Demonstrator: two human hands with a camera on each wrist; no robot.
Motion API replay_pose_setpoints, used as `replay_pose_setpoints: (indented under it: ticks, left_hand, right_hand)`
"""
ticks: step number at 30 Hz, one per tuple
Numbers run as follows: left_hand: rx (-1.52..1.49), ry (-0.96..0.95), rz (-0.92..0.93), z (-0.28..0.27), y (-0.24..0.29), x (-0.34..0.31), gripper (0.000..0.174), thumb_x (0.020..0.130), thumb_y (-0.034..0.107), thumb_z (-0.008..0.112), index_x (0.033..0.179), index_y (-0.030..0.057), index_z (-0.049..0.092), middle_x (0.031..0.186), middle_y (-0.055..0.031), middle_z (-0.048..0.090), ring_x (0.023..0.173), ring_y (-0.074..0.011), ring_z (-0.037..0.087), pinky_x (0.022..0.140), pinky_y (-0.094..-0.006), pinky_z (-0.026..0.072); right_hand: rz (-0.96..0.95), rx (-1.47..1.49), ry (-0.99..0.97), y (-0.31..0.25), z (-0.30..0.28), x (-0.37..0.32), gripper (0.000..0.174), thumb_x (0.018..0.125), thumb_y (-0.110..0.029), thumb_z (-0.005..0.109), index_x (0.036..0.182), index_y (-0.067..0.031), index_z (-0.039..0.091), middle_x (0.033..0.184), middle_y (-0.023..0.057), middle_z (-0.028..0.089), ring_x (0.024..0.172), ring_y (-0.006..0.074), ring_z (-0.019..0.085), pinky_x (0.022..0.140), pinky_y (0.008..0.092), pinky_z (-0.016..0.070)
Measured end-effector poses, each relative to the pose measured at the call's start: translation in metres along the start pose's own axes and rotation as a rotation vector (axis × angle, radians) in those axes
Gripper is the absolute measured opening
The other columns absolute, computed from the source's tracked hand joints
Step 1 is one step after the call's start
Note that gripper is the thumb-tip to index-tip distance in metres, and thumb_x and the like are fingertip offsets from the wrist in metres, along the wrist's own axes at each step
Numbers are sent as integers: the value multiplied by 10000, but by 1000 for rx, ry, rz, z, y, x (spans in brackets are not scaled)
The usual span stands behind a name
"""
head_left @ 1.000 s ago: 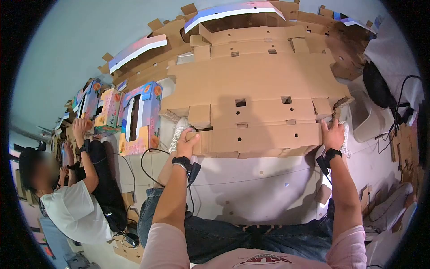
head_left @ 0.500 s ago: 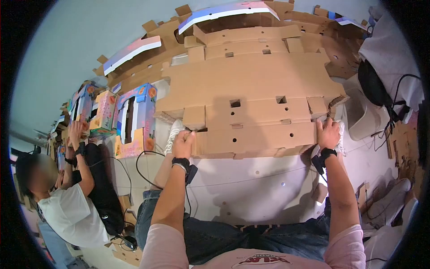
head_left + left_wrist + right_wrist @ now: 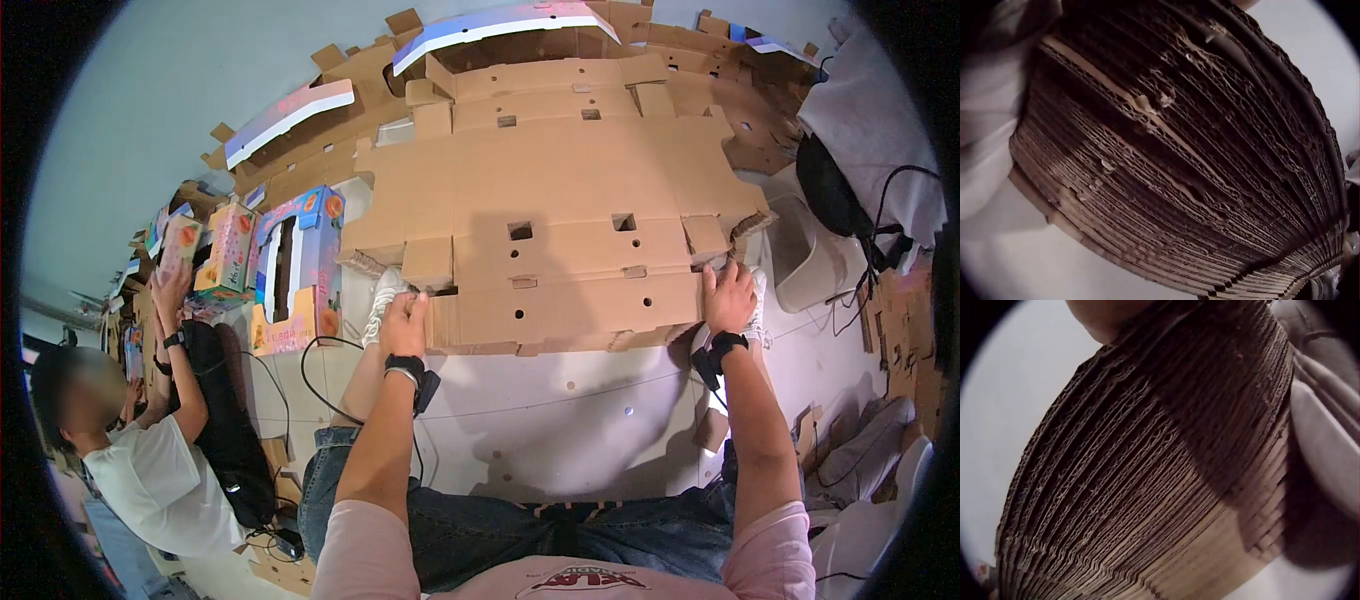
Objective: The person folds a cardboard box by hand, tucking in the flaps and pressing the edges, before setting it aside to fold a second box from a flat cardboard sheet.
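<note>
A thick stack of flat brown die-cut cardboard sheets [image 3: 570,180] lies before me, its near flap between my hands. My left hand [image 3: 404,325] grips the near left corner, thumb on the upper side. At the near right corner my right hand [image 3: 731,300] holds the edge, its fingers pointing away from me. The left wrist view shows many layered corrugated edges [image 3: 1166,150], some torn, with a sliver of skin at the top. In the right wrist view, part of my hand [image 3: 1110,315] touches the upper edge of the layers [image 3: 1116,469]; its other fingers are hidden.
Printed fruit cartons [image 3: 330,260] stand to the left, beside a seated person [image 3: 165,480] in a white shirt. More cardboard [image 3: 400,90] lies behind the stack. On the right are a pale bin [image 3: 810,260] and cables [image 3: 880,260]. My shoes flank the stack.
The head view has shifted slightly, so the stack and both hands appear a little farther left. My hands keep their hold at the corners. The seated person's hands have lifted a printed carton.
</note>
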State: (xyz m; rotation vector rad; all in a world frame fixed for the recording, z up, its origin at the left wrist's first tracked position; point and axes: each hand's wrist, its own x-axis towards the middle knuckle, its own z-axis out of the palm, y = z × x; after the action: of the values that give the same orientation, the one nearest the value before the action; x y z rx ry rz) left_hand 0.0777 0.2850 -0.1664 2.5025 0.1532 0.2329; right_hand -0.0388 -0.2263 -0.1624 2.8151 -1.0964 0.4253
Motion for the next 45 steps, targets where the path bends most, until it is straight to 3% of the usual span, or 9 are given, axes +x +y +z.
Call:
replay_pose_setpoints:
  ticks: [5, 11, 19, 25, 28, 30, 31, 33, 45]
  left_hand:
    - [20, 9, 24, 0, 1, -1, 459, 900, 484, 561, 1013, 48, 647, 984, -181, 667, 931, -353, 615, 810, -421, 465]
    - [18, -2, -12, -5, 12, -4, 425, 904, 463, 563, 1010, 60, 651, 982, -180, 663, 937, -353, 611, 814, -420, 465]
    - [46, 10, -3, 2, 4, -2, 408, 902, 455, 569, 1004, 71, 661, 961, -160, 668, 902, -344, 622, 792, -407, 472]
    - [114, -11, -8, 4, 1, -2, 402, 910, 513, 522, 1020, 145, 640, 980, -149, 641, 909, -376, 618, 771, -463, 482]
    - [107, -20, -7, 9, -2, -2, 401, 912, 513, 520, 1035, 148, 634, 991, -149, 636, 913, -376, 616, 774, -461, 481]
    - [96, -14, -23, 5, -2, -3, 404, 914, 512, 518, 1042, 147, 632, 1000, -152, 635, 919, -376, 614, 778, -460, 481]
    - [130, -15, -11, 3, 2, -2, 407, 916, 511, 515, 1046, 143, 631, 1010, -156, 634, 930, -374, 613, 785, -459, 481]
    - [163, -18, -3, 2, 4, -5, 410, 918, 509, 511, 1049, 139, 631, 1021, -160, 632, 941, -372, 611, 792, -459, 481]
    - [372, -192, 342, -41, 8, 24, 446, 870, 382, 609, 1153, 42, 548, 1140, -194, 554, 1087, -365, 524, 944, -460, 433]
  right_hand:
    - [-11, 99, 108, 1, 4, 1, 720, 876, -548, 554, 1414, -104, 379, 1383, 138, 468, 1289, 297, 432, 1018, 495, 361]
    - [272, 309, -304, -9, -27, 30, 845, 761, -442, 691, 1445, -95, 335, 1439, 120, 437, 1344, 290, 388, 1084, 497, 297]
    - [428, 374, -450, -23, -21, 61, 705, 661, -334, 641, 1329, -159, 496, 1279, 205, 584, 1243, 395, 500, 1042, 508, 327]
    - [504, 264, -495, -31, -10, 76, 631, 662, -282, 631, 1258, -89, 553, 1278, 157, 598, 1258, 372, 495, 1050, 514, 313]
    - [493, 223, -581, -32, -11, 72, 596, 832, -311, 533, 1371, -75, 437, 1464, 125, 433, 1370, 325, 363, 1097, 512, 258]
    - [328, 440, -37, -20, 13, 52, 662, 837, -311, 547, 1439, -102, 368, 1521, 107, 347, 1382, 332, 336, 1116, 495, 248]
    - [320, 444, -40, -20, 10, 40, 662, 837, -311, 547, 1439, -102, 368, 1521, 107, 347, 1382, 332, 336, 1116, 495, 248]
    - [-303, 63, -79, -19, -1, 18, 706, 850, -304, 538, 1490, -133, 295, 1544, 93, 298, 1401, 334, 296, 1129, 487, 239]
    - [-246, 6, -123, -18, 5, -16, 589, 998, -435, 343, 1524, -192, 238, 1589, 55, 207, 1454, 285, 186, 1145, 513, 147]
